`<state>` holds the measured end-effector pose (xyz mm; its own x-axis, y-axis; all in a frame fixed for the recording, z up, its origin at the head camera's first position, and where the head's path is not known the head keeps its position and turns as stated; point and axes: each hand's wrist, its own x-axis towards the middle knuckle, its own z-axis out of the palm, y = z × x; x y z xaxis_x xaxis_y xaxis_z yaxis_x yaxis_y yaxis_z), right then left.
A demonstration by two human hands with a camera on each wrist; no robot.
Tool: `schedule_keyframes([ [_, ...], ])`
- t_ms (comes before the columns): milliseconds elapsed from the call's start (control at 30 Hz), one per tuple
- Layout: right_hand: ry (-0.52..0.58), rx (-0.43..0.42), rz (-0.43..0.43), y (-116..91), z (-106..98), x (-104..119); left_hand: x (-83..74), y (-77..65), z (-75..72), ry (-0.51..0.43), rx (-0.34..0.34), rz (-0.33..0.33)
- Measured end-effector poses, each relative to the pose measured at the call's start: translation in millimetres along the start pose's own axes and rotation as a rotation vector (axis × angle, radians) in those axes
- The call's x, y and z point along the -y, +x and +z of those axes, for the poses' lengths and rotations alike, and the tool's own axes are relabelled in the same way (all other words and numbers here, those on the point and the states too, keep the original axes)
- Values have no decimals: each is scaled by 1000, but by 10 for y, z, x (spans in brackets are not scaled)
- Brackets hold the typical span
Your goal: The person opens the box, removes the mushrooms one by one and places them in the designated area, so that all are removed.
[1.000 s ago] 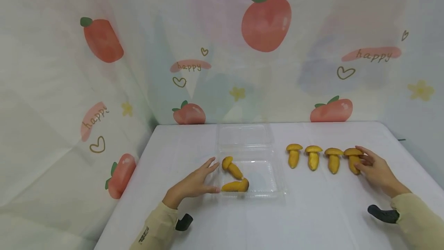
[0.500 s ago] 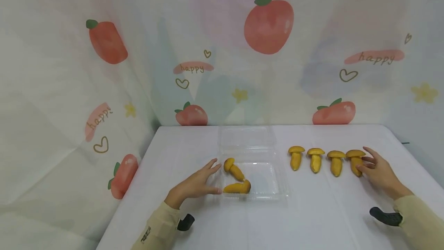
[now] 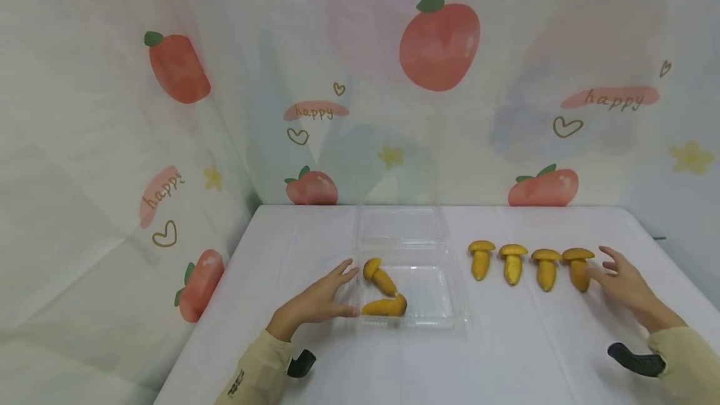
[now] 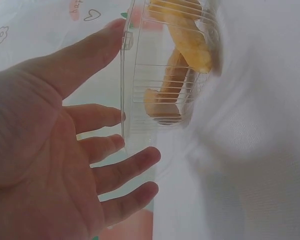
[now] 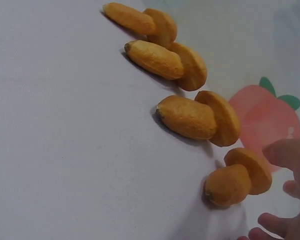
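Two yellow mushrooms lie in the left part of a clear plastic clamshell box (image 3: 427,316), one slanted (image 3: 384,282) and one lying sideways (image 3: 385,306). At the box's left side is my left hand (image 3: 317,295), fingers and thumb spread, with thumb and some fingertips right at the rim in the left wrist view. To the right of the box, several yellow mushrooms stand in a row, caps away from me. My right hand (image 3: 627,286) is beside the rightmost mushroom (image 3: 577,267), fingers apart and holding nothing. In the right wrist view its thumb (image 5: 285,152) is close to that cap.
The box's lid (image 3: 400,225) lies folded back behind it. A white cloth (image 3: 506,355) covers the table. Printed fabric (image 3: 360,49) hangs behind and along the left. Black straps (image 3: 635,360) stick out near both sleeves.
My right hand has drawn a little to the right from the rightmost mushroom and its fingers have spread. The mushroom stays in the row. My left hand keeps its place at the box.
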<state>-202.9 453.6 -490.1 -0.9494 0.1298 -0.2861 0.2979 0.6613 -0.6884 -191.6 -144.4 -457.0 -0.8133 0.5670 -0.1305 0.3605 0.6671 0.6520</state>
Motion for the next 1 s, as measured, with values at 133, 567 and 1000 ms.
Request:
schedule_keyframes([
  [133,-8,-33,-6,-95,-16,64,28,5,18,5,1,-2],
  [567,-53,-59,-90,-285,27,347,-6,15,-2,9,-4,-15],
  [1000,-53,-101,-203,-403,183,580,23,20,6,4,-1,-15],
])
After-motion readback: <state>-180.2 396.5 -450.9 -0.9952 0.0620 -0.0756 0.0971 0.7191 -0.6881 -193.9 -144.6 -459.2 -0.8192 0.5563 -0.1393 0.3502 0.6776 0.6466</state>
